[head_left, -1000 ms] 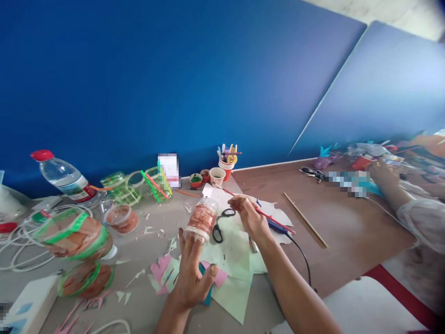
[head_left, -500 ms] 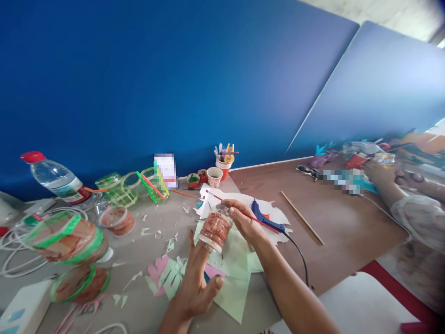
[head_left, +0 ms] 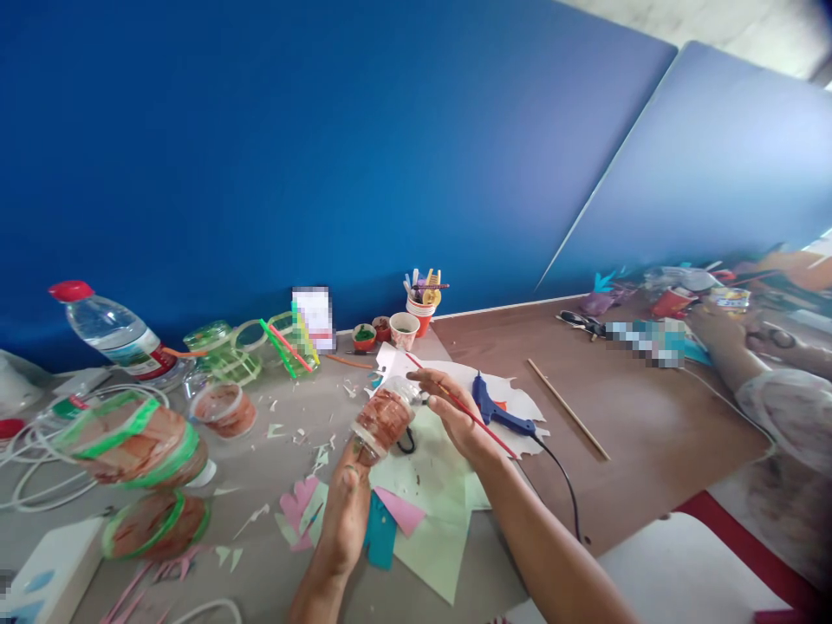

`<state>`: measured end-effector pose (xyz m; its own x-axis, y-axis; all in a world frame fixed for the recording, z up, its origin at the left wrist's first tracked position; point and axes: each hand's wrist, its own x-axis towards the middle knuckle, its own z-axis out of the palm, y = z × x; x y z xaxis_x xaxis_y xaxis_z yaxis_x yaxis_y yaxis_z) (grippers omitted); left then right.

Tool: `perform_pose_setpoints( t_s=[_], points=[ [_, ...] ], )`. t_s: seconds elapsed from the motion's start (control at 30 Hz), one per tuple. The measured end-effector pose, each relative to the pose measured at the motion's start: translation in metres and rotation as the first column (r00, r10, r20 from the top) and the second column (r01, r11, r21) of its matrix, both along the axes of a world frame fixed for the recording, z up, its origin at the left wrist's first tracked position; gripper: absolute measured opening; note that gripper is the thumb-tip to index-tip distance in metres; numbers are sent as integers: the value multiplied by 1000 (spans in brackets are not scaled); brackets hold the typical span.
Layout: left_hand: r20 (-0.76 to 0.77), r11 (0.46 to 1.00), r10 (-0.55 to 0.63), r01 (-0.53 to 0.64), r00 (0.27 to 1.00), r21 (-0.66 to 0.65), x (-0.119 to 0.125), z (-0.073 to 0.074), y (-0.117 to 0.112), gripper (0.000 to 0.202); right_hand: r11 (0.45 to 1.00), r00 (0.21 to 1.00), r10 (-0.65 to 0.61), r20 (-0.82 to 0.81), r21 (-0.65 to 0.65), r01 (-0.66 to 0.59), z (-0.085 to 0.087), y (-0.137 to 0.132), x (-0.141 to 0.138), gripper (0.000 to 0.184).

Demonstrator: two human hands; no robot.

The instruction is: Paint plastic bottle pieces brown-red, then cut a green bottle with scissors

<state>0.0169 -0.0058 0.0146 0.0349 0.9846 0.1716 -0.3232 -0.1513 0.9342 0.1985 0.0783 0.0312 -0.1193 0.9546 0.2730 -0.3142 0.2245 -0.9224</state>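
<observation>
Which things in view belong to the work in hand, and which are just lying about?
In use:
- brown-smeared plastic bottle, on the left hand
- thin red stick, perhaps a brush, in the right hand
- probably the small reddish-brown cup

Apparently lying about:
- blue glue gun
- wooden stick
- red-capped bottle
- pink paper

The left hand (head_left: 344,513) holds the jar (head_left: 385,418) at its near end, while the right hand (head_left: 456,416) pinches at its right.

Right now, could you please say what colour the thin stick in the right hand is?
The thin stick is red, clearest in the head view.
</observation>
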Motion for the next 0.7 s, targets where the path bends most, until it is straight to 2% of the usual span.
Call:
perform_pose_setpoints(
  t_s=[0.13, 0.23, 0.3, 0.47, 0.57, 0.7],
  points=[
    [-155, 979, 187, -196, 970, -51, -11, -32, -1, 72, 993, 982, -95, -163, 52, 105, 9, 0, 4, 32],
    [-193, 964, 253, -264, 948, -30, -18, -44, 2, 67, 998, 981, -31, -193, 49, 41, 17, -6, 6, 35],
    [-168, 964, 264, -266, 950, 9, -20, -41, 5, 66, 998, 985, 32, -170, 54, -23, 21, -12, 5, 38],
    [-175, 959, 266, -243, 948, 144, -19, -18, 9, 64, 984, 977, 178, -116, 26, -176, 20, -20, -1, 39],
    [-273, 948, 300, -254, 914, 192, -19, -8, 7, 60, 980, 977, 199, -72, 16, -198, 17, -19, -3, 39],
    [-377, 931, 355, -286, 856, 228, -20, -4, 4, 60, 980, 980, 199, -8, 11, -199, 15, -18, -4, 41]
  ],
)
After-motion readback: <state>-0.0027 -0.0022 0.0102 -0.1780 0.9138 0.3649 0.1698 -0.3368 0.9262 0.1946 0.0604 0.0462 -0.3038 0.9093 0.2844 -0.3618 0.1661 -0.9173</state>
